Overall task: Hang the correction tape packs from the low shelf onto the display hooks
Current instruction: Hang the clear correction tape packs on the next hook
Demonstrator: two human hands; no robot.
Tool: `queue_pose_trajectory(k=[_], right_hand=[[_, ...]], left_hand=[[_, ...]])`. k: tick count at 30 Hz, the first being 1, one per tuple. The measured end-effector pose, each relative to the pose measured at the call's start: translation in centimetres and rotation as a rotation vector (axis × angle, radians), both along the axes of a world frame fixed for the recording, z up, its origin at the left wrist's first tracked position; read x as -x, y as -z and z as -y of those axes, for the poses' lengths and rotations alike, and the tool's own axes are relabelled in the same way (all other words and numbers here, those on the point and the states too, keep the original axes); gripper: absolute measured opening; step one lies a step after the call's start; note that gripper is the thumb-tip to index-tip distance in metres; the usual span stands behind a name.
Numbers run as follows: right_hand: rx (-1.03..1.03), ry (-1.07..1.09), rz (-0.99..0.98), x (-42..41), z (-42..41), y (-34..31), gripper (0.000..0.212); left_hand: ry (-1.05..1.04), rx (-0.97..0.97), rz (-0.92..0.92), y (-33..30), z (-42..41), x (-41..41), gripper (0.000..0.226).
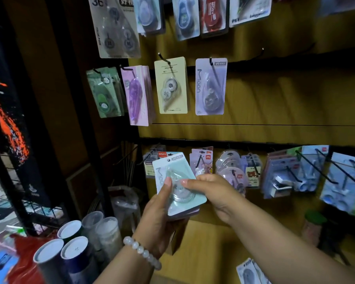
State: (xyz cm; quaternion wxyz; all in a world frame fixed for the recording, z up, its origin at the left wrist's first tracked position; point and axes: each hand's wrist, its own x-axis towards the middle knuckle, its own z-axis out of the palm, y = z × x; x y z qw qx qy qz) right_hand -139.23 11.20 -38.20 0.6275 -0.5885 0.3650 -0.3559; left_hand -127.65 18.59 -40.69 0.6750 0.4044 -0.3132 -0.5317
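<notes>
Right now a small stack of correction tape packs (179,188), mint one on top, is sitting mid-frame in front of the low hook row. Left hand (159,214) is cupping it from below w/ thumb pressing the front; right hand (211,193) is pinching the top pack's right edge. Above, a lilac Moon pack (211,87) is hanging on a hook (211,62); next hook to the right (261,51) is bare.

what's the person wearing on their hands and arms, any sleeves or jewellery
Both forearms are bare, with no sleeves in view. The left hand has a bracelet of round, pale, milky-white beads around the wrist. The right hand shows no bracelet, watch or ring. No gloves; the visible fingernails look short and unpainted.
</notes>
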Motion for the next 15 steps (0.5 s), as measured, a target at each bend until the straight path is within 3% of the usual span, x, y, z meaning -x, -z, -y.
queue_pose_trajectory(k=[4, 8, 15], right_hand=[[-0.024, 0.059, 0.062, 0.5, 0.3, -0.1, 0.013], [0.038, 0.156, 0.047, 0.7, 0.7, -0.2, 0.030], [0.211, 0.289, 0.126, 1.1, 2.2, -3.2, 0.021]], left_hand=[[0.019, 0.022, -0.100, -0.4, 0.1, 0.2, 0.046], [-0.019, -0.008, -0.108, -0.3, 0.2, 0.3, 0.036], [-0.024, -0.050, -0.167, -0.5, 0.4, 0.2, 0.037]])
